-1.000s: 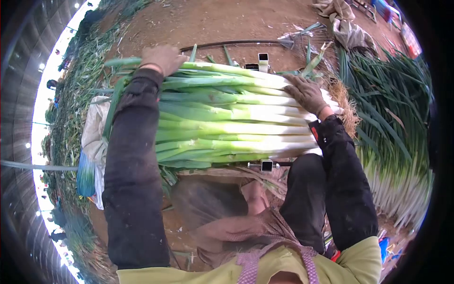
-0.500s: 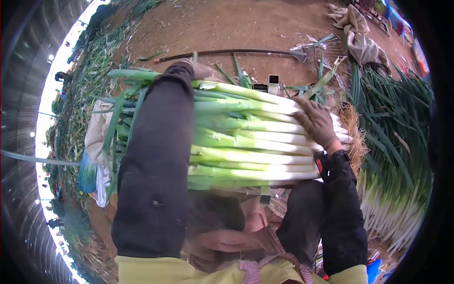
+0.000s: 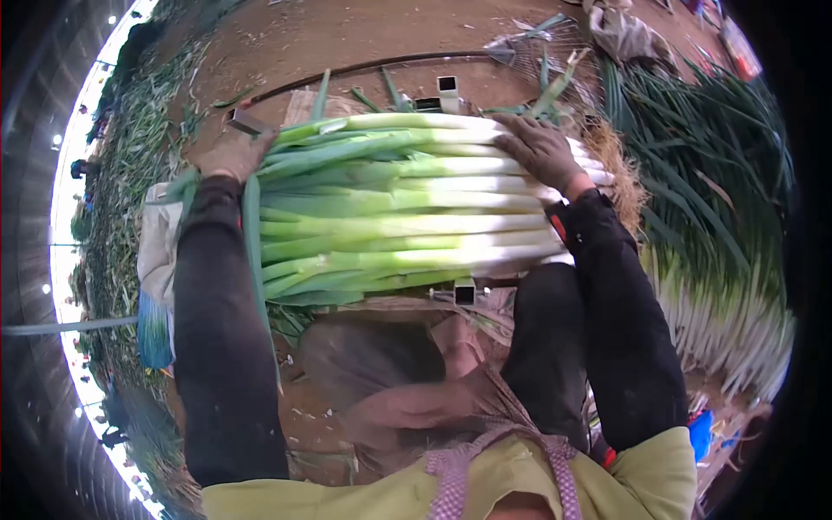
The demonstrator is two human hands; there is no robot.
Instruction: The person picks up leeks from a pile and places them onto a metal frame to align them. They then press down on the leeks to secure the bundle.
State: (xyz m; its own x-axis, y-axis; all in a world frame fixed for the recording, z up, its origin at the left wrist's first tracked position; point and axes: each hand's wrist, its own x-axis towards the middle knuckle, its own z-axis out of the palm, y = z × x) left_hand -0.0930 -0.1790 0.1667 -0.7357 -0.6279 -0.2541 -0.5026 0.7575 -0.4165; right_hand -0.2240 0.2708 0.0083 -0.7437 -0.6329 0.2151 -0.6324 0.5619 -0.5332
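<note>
A wide bundle of thick green onions [image 3: 407, 198] lies crosswise in front of me, green leaves to the left and white stalks to the right. My gloved left hand [image 3: 230, 156] is wrapped over the leaf end at the far left corner, close beside a square metal post [image 3: 246, 121]; its fingertips are hidden. My gloved right hand [image 3: 544, 154] rests flat on the far white stalks, fingers stretched across them. Tangled roots [image 3: 620, 173] stick out just right of it.
More green onions [image 3: 702, 208] are heaped at the right. A long-handled rake [image 3: 373, 62] lies on the dirt beyond. Square metal tube ends [image 3: 447, 91] stand behind the bundle, and another tube end [image 3: 465, 292] shows in front. Loose leaves [image 3: 147, 147] litter the left.
My left hand and arm have moved left to the leaf end, baring more of the bundle. My right hand stays on the white stalks while the camera view has shifted.
</note>
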